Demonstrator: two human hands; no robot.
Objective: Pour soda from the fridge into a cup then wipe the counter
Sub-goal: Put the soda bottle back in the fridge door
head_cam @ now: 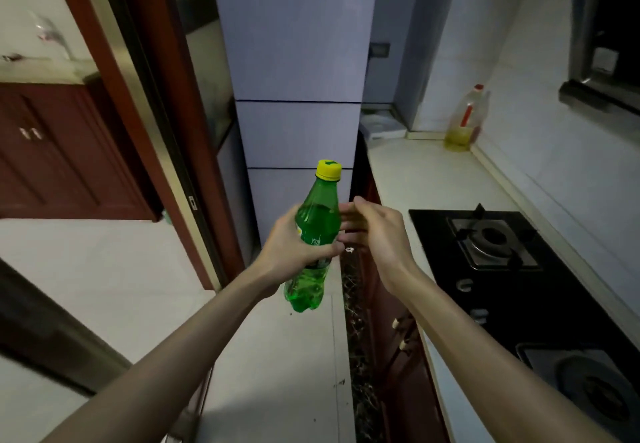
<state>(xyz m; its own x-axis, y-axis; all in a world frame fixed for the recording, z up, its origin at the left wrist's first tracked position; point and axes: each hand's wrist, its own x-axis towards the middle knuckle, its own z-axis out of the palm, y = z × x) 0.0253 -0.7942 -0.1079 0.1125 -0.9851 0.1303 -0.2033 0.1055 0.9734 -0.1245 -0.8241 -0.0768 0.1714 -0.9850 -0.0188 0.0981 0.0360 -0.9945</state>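
Observation:
A green soda bottle (316,221) with a yellow cap is held upright in the air, in front of the tall pale fridge (294,61), whose doors are shut. My left hand (292,247) grips the bottle around its label. Just right of the bottle, my right hand (372,231) has its fingers straight and spread, close to the bottle's side and holding nothing. The white counter (415,172) runs along the right. No cup is in view.
A black gas hob (502,269) with two burners is set into the counter. A bottle of yellow oil (464,120) stands in the back corner by the wall. A dark red door frame (104,72) and cabinet (52,151) are on the left.

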